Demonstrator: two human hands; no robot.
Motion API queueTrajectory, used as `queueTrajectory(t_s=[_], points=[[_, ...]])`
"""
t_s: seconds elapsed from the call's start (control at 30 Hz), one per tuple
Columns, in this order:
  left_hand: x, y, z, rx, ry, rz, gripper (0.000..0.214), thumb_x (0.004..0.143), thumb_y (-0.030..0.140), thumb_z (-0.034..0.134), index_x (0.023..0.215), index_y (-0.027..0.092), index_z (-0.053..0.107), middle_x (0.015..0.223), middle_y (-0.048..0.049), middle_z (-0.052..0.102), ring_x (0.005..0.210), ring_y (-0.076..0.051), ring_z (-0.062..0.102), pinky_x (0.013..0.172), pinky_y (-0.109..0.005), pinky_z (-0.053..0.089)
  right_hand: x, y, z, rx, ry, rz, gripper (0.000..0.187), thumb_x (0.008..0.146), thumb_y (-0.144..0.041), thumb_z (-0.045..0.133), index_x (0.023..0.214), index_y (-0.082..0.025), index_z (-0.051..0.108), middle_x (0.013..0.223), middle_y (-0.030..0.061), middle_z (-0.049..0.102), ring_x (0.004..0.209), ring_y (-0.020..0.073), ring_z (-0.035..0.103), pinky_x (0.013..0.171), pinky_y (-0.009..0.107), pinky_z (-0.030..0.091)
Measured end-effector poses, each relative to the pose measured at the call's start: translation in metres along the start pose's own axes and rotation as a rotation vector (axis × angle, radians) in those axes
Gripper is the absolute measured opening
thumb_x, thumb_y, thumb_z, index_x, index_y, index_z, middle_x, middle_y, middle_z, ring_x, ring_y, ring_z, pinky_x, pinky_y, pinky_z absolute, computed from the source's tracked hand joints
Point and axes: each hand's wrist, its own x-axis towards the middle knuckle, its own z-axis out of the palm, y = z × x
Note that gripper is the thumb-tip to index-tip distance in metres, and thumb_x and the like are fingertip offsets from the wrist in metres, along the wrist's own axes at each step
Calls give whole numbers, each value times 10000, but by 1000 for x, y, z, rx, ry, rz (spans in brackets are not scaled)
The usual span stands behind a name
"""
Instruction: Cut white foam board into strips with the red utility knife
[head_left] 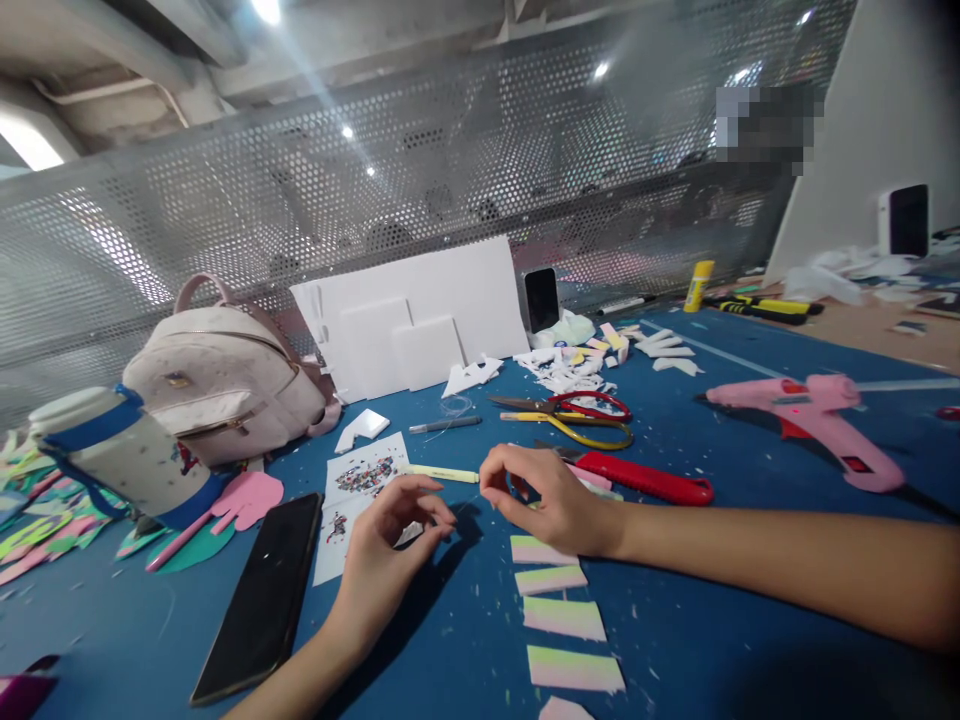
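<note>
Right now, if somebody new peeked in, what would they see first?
Probably the left hand and right hand, both curled, close together near the middle of the blue table. Next, perhaps the bright pink glue gun at the right. The pale backpack at the left, behind the bottle, might catch the eye too.

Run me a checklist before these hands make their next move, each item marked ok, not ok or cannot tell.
1. Pastel strips visibly spaced apart below the right hand: ok.
2. Pink glue gun lying apart from both hands: ok.
3. Glue gun's tip cool: cannot tell; heat does not show.
4. Red-handled tool well away from the right hand: not ok; it lies close behind it.
5. White scraps cleared off the blue tabletop: not ok; they lie heaped toward the back.
6. Left hand free of small pieces: cannot tell; its curled fingers hide the grip.
</note>
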Motion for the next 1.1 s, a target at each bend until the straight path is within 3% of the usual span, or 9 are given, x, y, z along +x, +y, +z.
queueTrajectory(t_s=[0.4,0.7,1.1], points=[[-1,-2,0,-8,-29,11,298,843,128,701,1099,233,589,814,8,705,760,-149,657,737,-273,513,-1,0,-1,-29,-2,-15,94,980,-226,510,903,-192,551,804,11,610,672,125,539,627,255,420],[-1,-1,3,-30,-23,52,231,877,192,670,1089,239,591,812,3,640,842,-172,680,844,-310,558,0,-1,-2,-15,-4,-5,99,986,-225,510,902,-195,552,798,6,599,676,124,540,638,250,425],[-2,-1,4,-35,-21,29,258,866,166,684,1101,236,600,821,0,645,791,-157,649,814,-302,551,-1,-1,0,-6,-6,-11,89,982,-221,519,904,-193,554,800,7,602,675,122,538,636,246,425]])
